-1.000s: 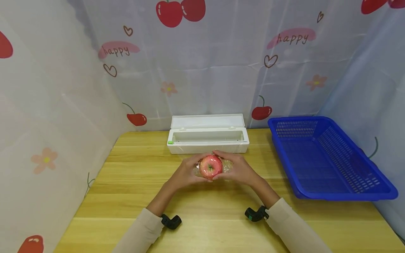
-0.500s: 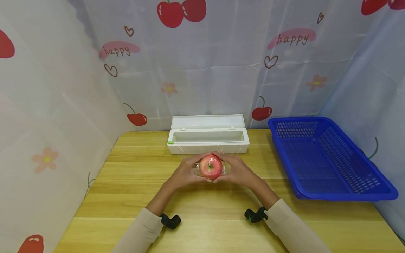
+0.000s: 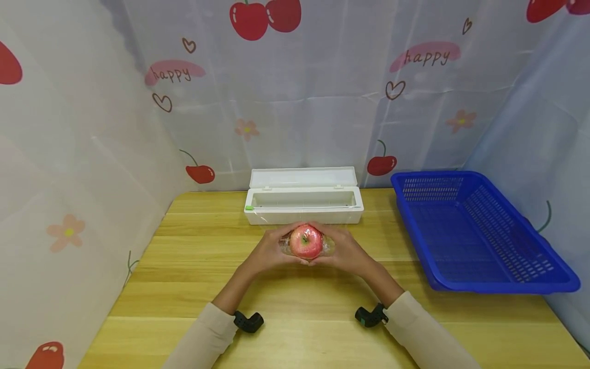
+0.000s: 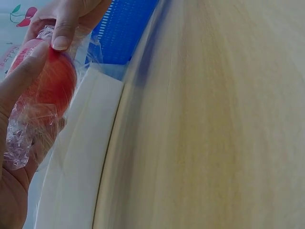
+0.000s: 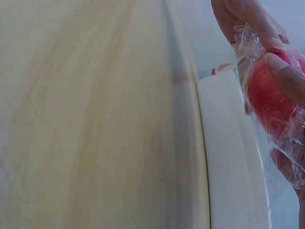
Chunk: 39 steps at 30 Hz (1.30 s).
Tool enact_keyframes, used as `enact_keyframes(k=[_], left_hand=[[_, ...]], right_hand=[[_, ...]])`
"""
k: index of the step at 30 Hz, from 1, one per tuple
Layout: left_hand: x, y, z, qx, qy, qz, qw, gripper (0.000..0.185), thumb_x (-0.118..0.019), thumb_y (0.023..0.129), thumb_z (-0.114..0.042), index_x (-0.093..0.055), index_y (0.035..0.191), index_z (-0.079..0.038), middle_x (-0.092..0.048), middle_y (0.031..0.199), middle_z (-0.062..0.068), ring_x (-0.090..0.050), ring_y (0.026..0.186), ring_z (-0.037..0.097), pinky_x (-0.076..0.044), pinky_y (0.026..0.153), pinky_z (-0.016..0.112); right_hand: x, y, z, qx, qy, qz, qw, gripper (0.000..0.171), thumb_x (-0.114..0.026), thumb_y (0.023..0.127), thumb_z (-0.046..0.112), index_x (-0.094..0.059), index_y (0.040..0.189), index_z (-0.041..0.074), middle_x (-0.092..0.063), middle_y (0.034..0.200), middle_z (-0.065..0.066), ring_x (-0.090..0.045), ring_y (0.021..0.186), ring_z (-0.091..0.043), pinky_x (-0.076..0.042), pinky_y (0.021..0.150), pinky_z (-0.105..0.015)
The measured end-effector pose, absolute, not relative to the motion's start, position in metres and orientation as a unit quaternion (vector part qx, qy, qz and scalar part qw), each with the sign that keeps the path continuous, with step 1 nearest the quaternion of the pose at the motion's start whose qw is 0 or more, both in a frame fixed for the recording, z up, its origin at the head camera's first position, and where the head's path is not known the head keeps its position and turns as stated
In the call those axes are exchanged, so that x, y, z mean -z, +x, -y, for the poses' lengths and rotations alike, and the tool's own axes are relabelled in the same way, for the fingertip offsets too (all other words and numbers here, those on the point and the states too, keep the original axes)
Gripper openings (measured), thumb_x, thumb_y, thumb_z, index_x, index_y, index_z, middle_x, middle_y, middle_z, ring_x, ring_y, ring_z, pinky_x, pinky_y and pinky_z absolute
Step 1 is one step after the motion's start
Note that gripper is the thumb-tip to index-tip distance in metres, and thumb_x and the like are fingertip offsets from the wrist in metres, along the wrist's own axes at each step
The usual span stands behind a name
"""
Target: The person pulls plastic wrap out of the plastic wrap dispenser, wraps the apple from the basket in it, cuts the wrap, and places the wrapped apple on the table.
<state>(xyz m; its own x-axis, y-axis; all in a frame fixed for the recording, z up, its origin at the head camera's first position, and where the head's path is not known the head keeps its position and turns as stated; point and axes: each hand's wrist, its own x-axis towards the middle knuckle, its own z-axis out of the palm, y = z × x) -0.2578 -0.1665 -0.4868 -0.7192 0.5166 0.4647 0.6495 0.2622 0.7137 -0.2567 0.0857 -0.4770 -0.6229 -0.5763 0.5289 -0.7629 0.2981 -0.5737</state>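
On the bench (image 3: 193,287), the apple (image 3: 306,241) sits between left hand (image 3: 271,252) and right hand (image 3: 346,251), just before the cling-film dispenser (image 3: 302,202). The basket (image 3: 475,230) lies to the right.

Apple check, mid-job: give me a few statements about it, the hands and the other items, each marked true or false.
1. Both hands, left hand and right hand, hold the apple. True.
2. The apple is bare. False: clear plastic wrap covers it.
3. The white dispenser box has its lid shut. False: the lid stands open.
4. The blue basket holds the apple. False: the apple is in the hands, in front of the box.
5. The basket sits to the person's right on the wooden table. True.
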Motion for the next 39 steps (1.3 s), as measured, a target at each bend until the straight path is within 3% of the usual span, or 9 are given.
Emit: enact_keyframes(k=[6, 15, 24, 33, 39], left_hand=[[0.482, -0.253, 0.165, 0.480, -0.351, 0.801, 0.064, 0.091, -0.098, 0.065, -0.021, -0.056, 0.144, -0.012, -0.064, 0.137, 0.004, -0.061, 0.125, 0.020, -0.050, 0.106, 0.036], [0.481, -0.255, 0.166, 0.453, -0.365, 0.812, 0.048, 0.087, -0.093, 0.073, -0.033, -0.051, 0.149, -0.022, -0.062, 0.139, -0.003, -0.059, 0.126, 0.014, -0.050, 0.106, 0.035], [0.476, -0.257, 0.170, 0.392, -0.397, 0.825, 0.094, 0.094, -0.094, 0.071, -0.034, -0.049, 0.151, -0.011, -0.053, 0.147, 0.004, -0.050, 0.136, 0.021, -0.045, 0.111, 0.040], [0.472, -0.255, 0.169, 0.324, -0.423, 0.831, 0.163, 0.098, -0.092, 0.068, -0.047, -0.050, 0.150, -0.014, -0.053, 0.146, 0.003, -0.050, 0.135, 0.020, -0.045, 0.111, 0.037], [0.472, -0.254, 0.167, 0.305, -0.433, 0.826, 0.191, 0.096, -0.093, 0.069, -0.044, -0.050, 0.150, -0.017, -0.052, 0.147, 0.003, -0.049, 0.136, 0.020, -0.045, 0.111, 0.035]], right_hand=[[0.478, -0.255, -0.085, -0.436, 0.401, 0.800, 0.098, 0.090, -0.096, 0.069, 0.024, -0.053, 0.148, 0.011, -0.063, 0.139, -0.004, -0.061, 0.126, -0.024, -0.051, 0.104, -0.044], [0.473, -0.256, -0.086, -0.454, 0.373, 0.805, 0.084, 0.086, -0.096, 0.068, 0.039, -0.060, 0.142, 0.014, -0.067, 0.132, 0.001, -0.063, 0.121, -0.018, -0.052, 0.103, -0.043], [0.474, -0.255, -0.084, -0.478, 0.358, 0.798, 0.085, 0.086, -0.097, 0.066, 0.041, -0.063, 0.139, 0.012, -0.069, 0.130, 0.001, -0.065, 0.118, -0.016, -0.055, 0.098, -0.038], [0.473, -0.254, -0.086, -0.481, 0.329, 0.810, 0.067, 0.087, -0.096, 0.065, 0.047, -0.063, 0.139, 0.015, -0.069, 0.127, 0.003, -0.067, 0.113, -0.014, -0.057, 0.093, -0.036], [0.473, -0.255, -0.086, -0.485, 0.307, 0.817, 0.057, 0.085, -0.095, 0.064, 0.049, -0.066, 0.136, 0.016, -0.070, 0.125, 0.005, -0.067, 0.111, -0.012, -0.057, 0.093, -0.035]])
